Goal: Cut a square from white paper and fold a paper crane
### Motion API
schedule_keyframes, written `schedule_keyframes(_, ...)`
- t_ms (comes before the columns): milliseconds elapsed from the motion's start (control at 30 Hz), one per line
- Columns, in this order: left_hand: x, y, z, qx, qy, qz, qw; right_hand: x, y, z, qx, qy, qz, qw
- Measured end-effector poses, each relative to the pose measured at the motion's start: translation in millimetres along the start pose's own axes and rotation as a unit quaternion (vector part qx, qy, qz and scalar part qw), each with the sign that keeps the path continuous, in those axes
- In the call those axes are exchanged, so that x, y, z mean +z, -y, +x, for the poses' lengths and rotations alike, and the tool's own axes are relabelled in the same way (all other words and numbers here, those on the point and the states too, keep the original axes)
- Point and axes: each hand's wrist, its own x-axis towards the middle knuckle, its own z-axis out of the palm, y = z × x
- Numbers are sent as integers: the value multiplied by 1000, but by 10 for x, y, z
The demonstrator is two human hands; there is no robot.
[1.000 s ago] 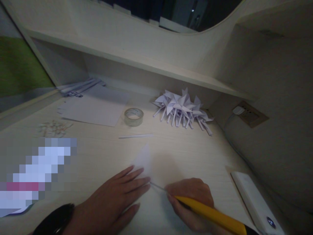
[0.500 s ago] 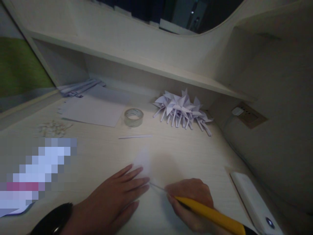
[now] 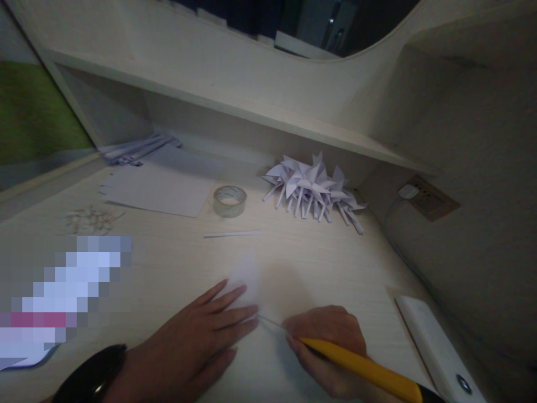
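Observation:
My left hand point(image 3: 197, 341) lies flat, fingers spread, pressing a folded white paper point(image 3: 247, 280) onto the desk near the front edge. A black band circles that wrist. My right hand point(image 3: 327, 344) grips a yellow utility knife point(image 3: 364, 369); its thin blade points left and meets the paper just beside my left fingertips. One corner of the paper sticks up beyond my fingers.
A roll of clear tape point(image 3: 229, 200), a thin paper stick point(image 3: 232, 234), white sheets point(image 3: 161, 187), and a pile of paper pinwheels point(image 3: 312, 187) sit farther back. Small pins point(image 3: 90, 218) lie at left. A white device point(image 3: 440, 350) lies at right, near a wall socket point(image 3: 428, 196).

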Motion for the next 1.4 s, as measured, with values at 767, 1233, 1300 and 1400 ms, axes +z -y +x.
schedule_keyframes(767, -33, 170, -52, 24, 39, 13, 999, -46, -28, -13, 31, 30, 36, 998)
schedule_keyframes(1233, 45, 119, -57, 11, 6, 12, 1000, -26, -16, -16, 54, 19, 30, 998)
schedule_keyframes(1300, 57, 98, -65, 4, -1, 13, 1000, -24, -7, -8, 54, 23, 30, 998)
schedule_keyframes(1400, 70, 67, -71, -3, 5, 24, 1000, -24, 7, -1, 58, 26, 28, 998)
